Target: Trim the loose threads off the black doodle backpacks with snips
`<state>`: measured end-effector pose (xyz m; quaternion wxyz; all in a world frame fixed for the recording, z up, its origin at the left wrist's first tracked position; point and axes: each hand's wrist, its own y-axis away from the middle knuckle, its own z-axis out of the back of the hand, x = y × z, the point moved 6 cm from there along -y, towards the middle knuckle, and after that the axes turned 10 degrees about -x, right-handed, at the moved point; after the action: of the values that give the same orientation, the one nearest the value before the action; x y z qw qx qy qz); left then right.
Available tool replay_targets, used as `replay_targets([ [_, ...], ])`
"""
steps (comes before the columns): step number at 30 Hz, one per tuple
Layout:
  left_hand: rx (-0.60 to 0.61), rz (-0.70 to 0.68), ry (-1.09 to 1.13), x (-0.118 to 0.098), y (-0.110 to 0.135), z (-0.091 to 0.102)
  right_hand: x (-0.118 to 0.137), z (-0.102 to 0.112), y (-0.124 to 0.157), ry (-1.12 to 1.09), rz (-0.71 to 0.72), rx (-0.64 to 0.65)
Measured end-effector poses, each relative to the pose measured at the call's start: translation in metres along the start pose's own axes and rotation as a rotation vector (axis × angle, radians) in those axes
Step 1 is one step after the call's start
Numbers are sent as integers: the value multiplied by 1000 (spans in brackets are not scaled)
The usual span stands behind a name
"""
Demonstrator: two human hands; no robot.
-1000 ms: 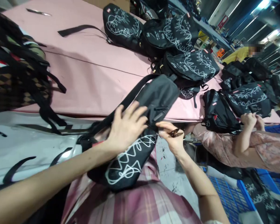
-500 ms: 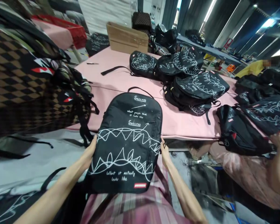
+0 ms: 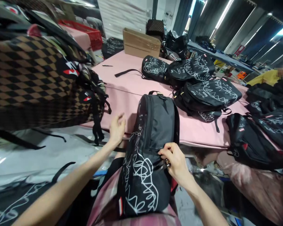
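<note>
And here's the black fabric backpack with white scribbled lines (image 3: 162, 122), standing tilted with its narrow side towards me, lower end at my pink-and-purple plaid clothing (image 3: 103, 204), upper part against the pink-covered worktop (image 3: 195, 131). In goes my right grip (image 3: 176, 158): thumb and forefinger pinched together at the bag's side, just below the smooth dark panel, the other fingers curled on a small dark metallic object (image 3: 168, 163). Whether cloth or loose thread sits in that pinch, I can't tell.

Over to my left grip (image 3: 118, 128), slightly blurred: fingers apart, nothing in them, hovering just beside the bag without touching it. Further left, the brown-and-black checkered bag (image 3: 37, 72) looms; beyond my right grip, another scribbled black backpack (image 3: 209, 94) lies on the worktop.

I'd call this close work on the bag's side. A next move calls for my left grip steadying the fabric, with the metallic object kept clear of it.
</note>
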<state>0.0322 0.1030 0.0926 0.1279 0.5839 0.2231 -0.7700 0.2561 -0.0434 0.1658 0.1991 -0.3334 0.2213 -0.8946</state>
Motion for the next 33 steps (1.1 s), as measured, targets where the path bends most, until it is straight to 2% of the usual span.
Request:
replay_targets([
  [1, -17, -128, 5, -29, -3, 5, 5, -5, -1, 18, 36, 13],
  [2, 65, -358, -20, -64, 1, 2, 10, -9, -3, 32, 73, 27],
  [4, 464, -810, -117, -120, 28, -18, 19, -13, -9, 45, 140, 73],
  [5, 678, -977, -197, -136, 45, -28, 24, -13, -12, 51, 165, 108],
  [7, 989, -1151, -390, -148, 70, -43, 30, -14, -18, 88, 184, 192],
  [9, 1109, -1180, -563, -148, 80, -51, 31, -12, -21, 138, 155, 265],
  [11, 1139, -1161, -659, -146, 84, -55, 31, -11, -21, 111, 103, 305],
  [14, 1132, -1141, -719, -144, 92, -57, 33, -9, -19, -76, 17, 274],
  [19, 970, -1179, -736, -145, 103, -59, 34, -13, -13, -249, -26, 262],
  [28, 714, -1287, -700, -125, 112, -67, 35, -17, -16, -451, -95, 274],
  [33, 785, -1254, -652, -121, 100, -62, 18, -8, -15, -397, -113, 278],
])
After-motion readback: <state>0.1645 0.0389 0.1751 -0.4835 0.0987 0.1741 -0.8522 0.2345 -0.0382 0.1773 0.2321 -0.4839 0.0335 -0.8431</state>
